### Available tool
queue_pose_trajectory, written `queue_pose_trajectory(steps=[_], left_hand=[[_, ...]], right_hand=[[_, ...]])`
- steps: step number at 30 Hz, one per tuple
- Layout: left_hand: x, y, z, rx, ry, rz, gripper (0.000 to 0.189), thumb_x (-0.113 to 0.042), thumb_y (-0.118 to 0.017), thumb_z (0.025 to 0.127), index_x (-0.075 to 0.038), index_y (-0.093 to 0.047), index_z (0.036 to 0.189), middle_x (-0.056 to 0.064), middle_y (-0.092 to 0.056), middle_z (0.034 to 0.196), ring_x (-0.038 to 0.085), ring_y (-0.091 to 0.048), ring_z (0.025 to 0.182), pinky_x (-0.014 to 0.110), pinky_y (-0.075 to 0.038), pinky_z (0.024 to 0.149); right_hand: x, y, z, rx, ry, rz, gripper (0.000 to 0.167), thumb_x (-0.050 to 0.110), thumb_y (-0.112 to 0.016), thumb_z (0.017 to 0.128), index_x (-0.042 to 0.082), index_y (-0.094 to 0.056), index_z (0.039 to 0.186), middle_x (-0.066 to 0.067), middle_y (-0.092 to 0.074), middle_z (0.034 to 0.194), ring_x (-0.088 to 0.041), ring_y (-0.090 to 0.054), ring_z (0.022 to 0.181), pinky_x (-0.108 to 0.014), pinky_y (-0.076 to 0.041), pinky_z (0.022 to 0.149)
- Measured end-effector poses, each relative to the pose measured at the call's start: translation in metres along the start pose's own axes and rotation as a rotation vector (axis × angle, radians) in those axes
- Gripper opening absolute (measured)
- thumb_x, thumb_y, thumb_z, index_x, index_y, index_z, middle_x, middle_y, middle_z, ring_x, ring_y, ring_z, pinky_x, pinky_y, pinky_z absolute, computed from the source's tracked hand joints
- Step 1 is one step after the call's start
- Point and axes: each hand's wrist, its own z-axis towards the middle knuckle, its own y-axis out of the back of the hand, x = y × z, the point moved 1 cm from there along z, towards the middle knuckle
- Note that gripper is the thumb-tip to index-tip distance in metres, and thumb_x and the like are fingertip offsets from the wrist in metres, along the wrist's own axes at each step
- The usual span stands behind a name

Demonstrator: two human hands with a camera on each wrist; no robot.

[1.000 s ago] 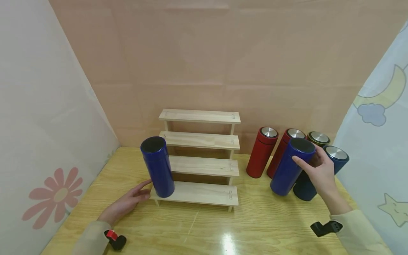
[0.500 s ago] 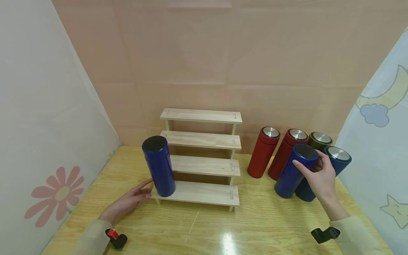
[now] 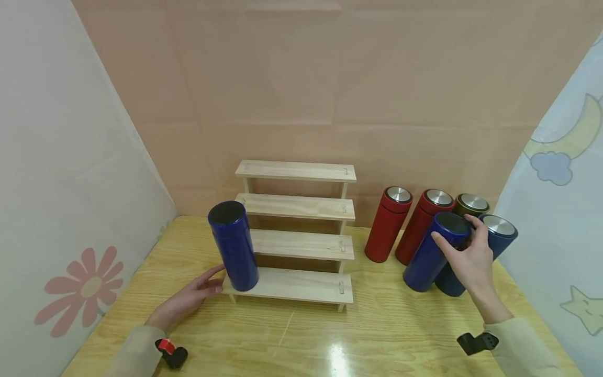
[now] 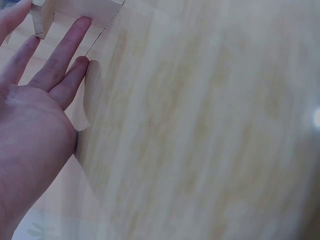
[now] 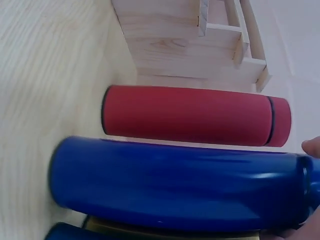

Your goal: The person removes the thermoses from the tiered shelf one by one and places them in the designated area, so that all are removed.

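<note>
My right hand (image 3: 472, 262) grips the upper end of a glossy blue thermos (image 3: 424, 264) with a dark top, thumb on its near side. In the right wrist view this blue thermos (image 5: 175, 185) stretches across the frame, its base close to the table. My left hand (image 3: 188, 298) has its fingers stretched out, touching the left end of the four-step wooden shelf (image 3: 301, 287). Another blue thermos (image 3: 235, 256) stands on the lowest step at its left end. In the left wrist view, fingertips of the left hand (image 4: 40, 115) meet the shelf's wooden side (image 4: 90, 7).
To the right stand two red thermoses (image 3: 383, 233), (image 3: 416, 230) with silver lids. An olive thermos (image 3: 472, 203) and a dark blue thermos (image 3: 500, 230) are partly hidden behind the right hand. Patterned sheets (image 3: 572, 220) flank the wooden table (image 3: 306, 340).
The right hand and its blue thermos have shifted slightly right and down from a second ago. Its index finger sits a little higher than half a second ago. The left hand stays put.
</note>
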Motion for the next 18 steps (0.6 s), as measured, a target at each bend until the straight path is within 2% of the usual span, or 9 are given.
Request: queue_pose_trajectory(steps=[3, 5, 6, 8, 12, 15, 18], left_hand=[[0.001, 0.000, 0.000, -0.005, 0.001, -0.002, 0.072, -0.024, -0.055, 0.100, -0.012, -0.012, 0.156, 0.033, -0.015, 0.152, 0.049, -0.010, 0.139, 0.068, -0.005, 0.106], [0.001, 0.000, 0.000, -0.009, -0.002, -0.011, 0.071, -0.023, -0.054, 0.100, -0.011, -0.012, 0.156, 0.033, -0.014, 0.153, 0.048, -0.010, 0.140, 0.067, -0.004, 0.107], [0.001, 0.000, 0.000, -0.010, -0.005, -0.014, 0.071, -0.023, -0.054, 0.100, -0.011, -0.012, 0.156, 0.032, -0.014, 0.153, 0.048, -0.010, 0.140, 0.067, -0.003, 0.107], [0.001, 0.001, 0.000, -0.003, -0.012, -0.020, 0.070, -0.022, -0.054, 0.100, -0.011, -0.012, 0.156, 0.033, -0.013, 0.153, 0.048, -0.009, 0.140, 0.067, -0.002, 0.106], [0.002, 0.001, -0.001, 0.003, -0.021, -0.017, 0.070, -0.022, -0.053, 0.101, -0.011, -0.012, 0.156, 0.033, -0.015, 0.152, 0.048, -0.011, 0.139, 0.067, -0.003, 0.107], [0.002, 0.001, -0.001, 0.005, -0.023, -0.019, 0.069, -0.022, -0.053, 0.101, -0.010, -0.012, 0.156, 0.033, -0.016, 0.152, 0.048, -0.014, 0.138, 0.067, -0.004, 0.107], [0.001, 0.000, -0.001, 0.006, -0.026, -0.021, 0.070, -0.022, -0.053, 0.101, -0.010, -0.012, 0.156, 0.033, -0.016, 0.152, 0.048, -0.015, 0.138, 0.066, -0.005, 0.108]], right_hand=[[0.006, 0.001, 0.002, -0.018, 0.076, 0.012, 0.080, 0.017, -0.075, 0.084, 0.008, -0.028, 0.147, -0.020, -0.048, 0.138, -0.012, -0.055, 0.105, -0.020, -0.041, 0.088], [0.012, 0.001, 0.004, -0.026, 0.132, 0.022, 0.082, 0.013, -0.075, 0.082, 0.008, -0.028, 0.148, -0.020, -0.042, 0.144, -0.024, -0.047, 0.123, -0.033, -0.036, 0.103], [0.014, 0.001, 0.004, -0.031, 0.157, 0.029, 0.082, 0.011, -0.075, 0.080, 0.007, -0.029, 0.148, -0.020, -0.040, 0.145, -0.030, -0.041, 0.130, -0.039, -0.031, 0.108], [0.021, 0.001, 0.005, -0.041, 0.205, 0.041, 0.083, 0.009, -0.075, 0.079, 0.006, -0.030, 0.148, -0.021, -0.039, 0.144, -0.038, -0.038, 0.130, -0.052, -0.027, 0.108], [0.031, 0.000, 0.009, -0.071, 0.281, 0.050, 0.079, 0.007, -0.076, 0.078, 0.005, -0.036, 0.145, -0.019, -0.040, 0.143, -0.036, -0.036, 0.132, -0.049, -0.025, 0.110], [0.037, -0.002, 0.011, -0.081, 0.335, 0.070, 0.074, 0.007, -0.076, 0.079, 0.002, -0.039, 0.142, -0.018, -0.040, 0.144, -0.028, -0.029, 0.138, -0.046, -0.019, 0.113], [0.044, -0.004, 0.011, -0.084, 0.372, 0.098, 0.071, 0.006, -0.075, 0.079, 0.002, -0.041, 0.141, -0.017, -0.040, 0.145, -0.022, -0.027, 0.141, -0.045, -0.018, 0.114]])
